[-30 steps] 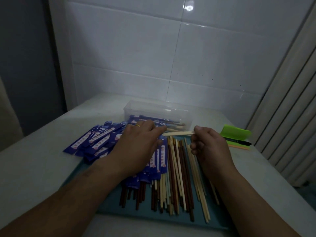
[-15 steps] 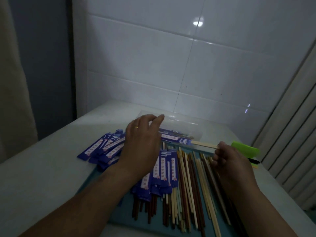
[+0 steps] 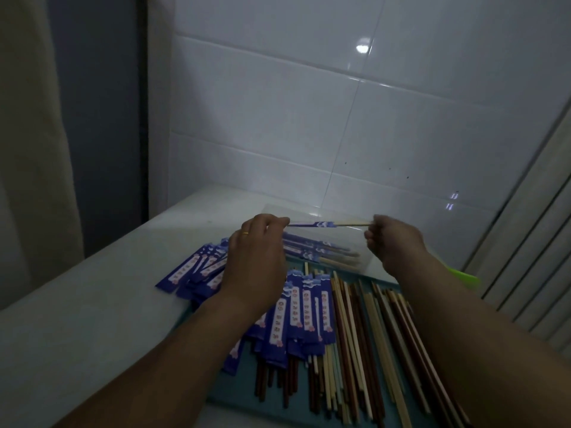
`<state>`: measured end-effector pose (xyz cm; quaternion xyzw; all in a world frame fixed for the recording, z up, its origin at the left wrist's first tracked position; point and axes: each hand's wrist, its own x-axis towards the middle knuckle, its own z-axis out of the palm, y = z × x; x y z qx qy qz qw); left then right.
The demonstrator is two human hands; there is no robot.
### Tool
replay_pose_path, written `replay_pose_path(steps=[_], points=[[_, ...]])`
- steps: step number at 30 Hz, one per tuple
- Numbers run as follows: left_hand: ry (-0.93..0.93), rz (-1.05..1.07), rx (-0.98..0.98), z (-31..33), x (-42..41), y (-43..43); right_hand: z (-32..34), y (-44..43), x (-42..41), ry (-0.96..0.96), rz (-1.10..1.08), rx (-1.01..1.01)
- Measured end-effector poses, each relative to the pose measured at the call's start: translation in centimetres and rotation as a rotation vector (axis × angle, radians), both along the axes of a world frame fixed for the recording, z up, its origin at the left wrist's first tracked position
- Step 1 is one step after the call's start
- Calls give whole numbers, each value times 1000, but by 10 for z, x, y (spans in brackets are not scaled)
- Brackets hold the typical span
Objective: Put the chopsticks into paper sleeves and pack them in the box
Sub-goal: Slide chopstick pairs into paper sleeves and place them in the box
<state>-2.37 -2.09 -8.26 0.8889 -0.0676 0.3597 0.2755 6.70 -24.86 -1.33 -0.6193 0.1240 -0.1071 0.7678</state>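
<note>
A pale chopstick pair [image 3: 352,224] sits partly inside a blue paper sleeve [image 3: 312,224], held level above the clear plastic box [image 3: 369,267]. My left hand [image 3: 256,257] pinches the sleeve's left end. My right hand [image 3: 394,240] pinches the bare chopstick ends on the right. Several sleeved chopsticks [image 3: 318,247] lie in the box. Loose blue sleeves [image 3: 191,270] are fanned out at the left, and more sleeves [image 3: 304,307] lie on the teal mat [image 3: 238,393]. Bare brown and pale chopsticks [image 3: 367,335] lie side by side on the mat.
The grey table [image 3: 77,319] meets a white tiled wall [image 3: 309,118] behind the box. A green object [image 3: 466,278] peeks out past my right forearm. A ribbed panel [image 3: 531,273] stands at the right, a curtain [image 3: 34,134] at the left.
Both hands have lifted up over the box. The sleeve now sits on the chopsticks between my hands, with my left hand gripping its end. The camera has tilted upward.
</note>
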Motion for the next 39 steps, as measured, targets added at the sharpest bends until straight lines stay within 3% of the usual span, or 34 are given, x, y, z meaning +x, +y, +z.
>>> replay_pose_path(steps=[5,10,15,21,25,29,33,39], points=[[-8,19,30,-1,-1,-1,1,11,21,64,88,-139],[-9,10,39,-2,0,-1,1,-2,10,-83,-179,-516],[-13,-2,65,-3,-1,-2,-2,-23,-12,-145,-165,-420],[34,-101,162,0,-10,-13,-28,-50,-57,-153,-99,-507],[197,-215,286,2,-14,-30,-55,-55,-77,-167,-52,-760],[403,-203,394,13,-8,-49,-64,-40,-93,-193,97,-1140],[554,-160,416,10,-2,-58,-70,-24,-105,-177,204,-1290],[495,-147,328,-5,-9,-56,-70,-14,-110,-77,236,-1446]])
